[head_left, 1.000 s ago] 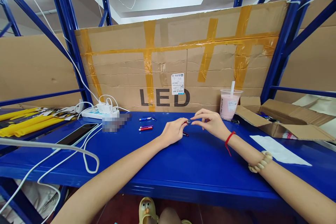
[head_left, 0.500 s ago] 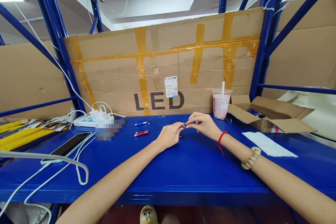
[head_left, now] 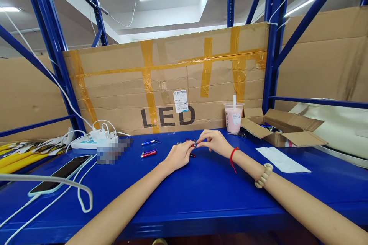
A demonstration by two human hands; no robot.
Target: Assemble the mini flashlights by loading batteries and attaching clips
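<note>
My left hand (head_left: pixel 178 155) and my right hand (head_left: pixel 213 141) meet over the blue shelf top (head_left: pixel 201 195). Both pinch a small red keychain flashlight (head_left: pixel 194 145) between their fingertips. The fingers hide most of it. Another small red piece (head_left: pixel 192 155) lies on the shelf just under my left hand. To the left lie a red flashlight (head_left: pixel 148 154) and a blue flashlight (head_left: pixel 149 142) with a key ring. My right wrist carries a red string and a bead bracelet.
A taped cardboard sheet marked LED (head_left: pixel 169 84) stands behind. A pink drink cup with a straw (head_left: pixel 233 117) and an open cardboard box (head_left: pixel 283 130) sit at the right, with white paper (head_left: pixel 281 159) beside them. A phone (head_left: pixel 59 174), white cables and a power strip (head_left: pixel 94 139) lie at the left.
The camera has tilted up and turned right, so everything sits lower-left in view. Both hands stay together on the small flashlight, the right fingers closing in on it.
</note>
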